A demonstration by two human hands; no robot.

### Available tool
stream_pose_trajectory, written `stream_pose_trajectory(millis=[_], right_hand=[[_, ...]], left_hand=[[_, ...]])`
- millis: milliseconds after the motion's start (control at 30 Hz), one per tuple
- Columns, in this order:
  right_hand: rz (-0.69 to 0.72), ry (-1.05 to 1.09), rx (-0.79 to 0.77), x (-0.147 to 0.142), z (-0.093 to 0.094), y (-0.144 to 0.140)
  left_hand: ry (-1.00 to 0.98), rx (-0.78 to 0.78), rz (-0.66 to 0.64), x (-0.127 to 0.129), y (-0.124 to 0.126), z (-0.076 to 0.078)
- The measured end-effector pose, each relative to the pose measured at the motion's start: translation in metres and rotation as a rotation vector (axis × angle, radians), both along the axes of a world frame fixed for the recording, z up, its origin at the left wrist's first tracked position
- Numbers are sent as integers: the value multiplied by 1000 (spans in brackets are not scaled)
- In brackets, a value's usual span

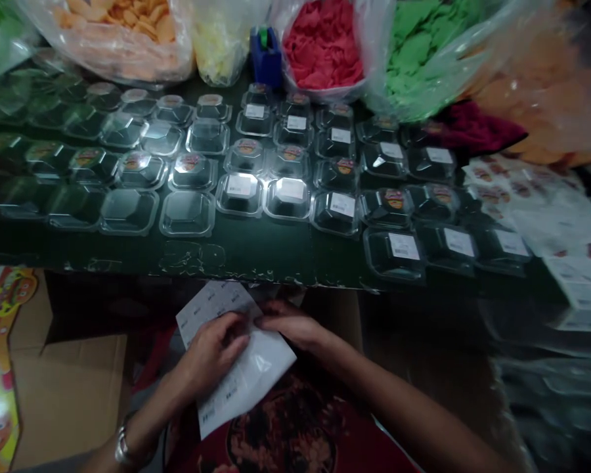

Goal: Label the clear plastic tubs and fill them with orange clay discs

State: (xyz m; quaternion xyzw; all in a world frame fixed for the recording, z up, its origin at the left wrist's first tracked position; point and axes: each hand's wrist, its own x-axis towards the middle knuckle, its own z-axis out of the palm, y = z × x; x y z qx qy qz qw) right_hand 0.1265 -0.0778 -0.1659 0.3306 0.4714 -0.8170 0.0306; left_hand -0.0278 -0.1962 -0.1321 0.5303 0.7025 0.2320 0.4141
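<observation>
Down low, both hands meet on a white sticker sheet (236,358). The left hand (214,351) has its fingers (234,325) curled over the sheet's top, grasping it. The right hand (290,325) pinches the sheet just beside them. Past the fingers, a dark bench (256,253) is full of little clear boxes (239,194), many with labels. Farther back sit bags of orange chips (123,20), red chips (325,43) and green chips (418,39).
</observation>
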Motion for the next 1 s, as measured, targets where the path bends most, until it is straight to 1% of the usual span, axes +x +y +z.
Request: stream_pose_trajectory(millis=[67, 133, 233, 300, 400, 500, 533, 600, 633, 667, 700, 767, 800, 833, 867, 900, 933, 967, 1000], right_hand=[[33, -8, 27, -2, 6, -4], [91, 7, 113, -1, 16, -7], [178, 39, 329, -1, 35, -10], [195, 45, 406, -3, 43, -12], [174, 59, 399, -7, 47, -16], [152, 52, 357, -10, 44, -20], [146, 46, 337, -10, 42, -21], [133, 42, 312, -10, 39, -24], [120, 39, 329, -9, 39, -25], [97, 27, 379, -8, 38, -26], [62, 12, 463, -6, 38, -27], [-1, 15, 689, -3, 38, -29], [-5, 47, 807, -1, 38, -29], [22, 87, 915, 0, 37, -29], [80, 121, 1000, -1, 36, -28], [152, 139, 1050, -2, 36, -27], [215, 141, 1056, -5, 36, -26], [262, 139, 1015, -8, 37, -25], [286, 147, 933, -12, 39, -24]], left_hand=[[52, 88, 87, 0, -1, -3], [125, 179, 104, 0, 0, -2], [251, 281, 6, 0, 1, 4], [353, 348, -84, 0, 0, 10], [512, 417, -174, -1, -2, 17], [610, 406, -183, -2, -3, 17], [602, 380, -164, -1, -3, 16], [510, 305, -93, -2, -1, 14], [439, 268, -43, -3, 0, 13], [367, 235, 11, -5, 1, 13], [300, 201, 69, -8, 2, 14], [191, 130, 206, -18, 3, 15], [149, 95, 283, -23, 1, 17], [124, 65, 357, -29, -1, 19], [129, 49, 421, -34, -4, 21], [173, 62, 471, -38, -8, 24], [256, 105, 490, -39, -13, 26], [368, 171, 471, -38, -17, 28], [492, 249, 417, -34, -21, 30]])
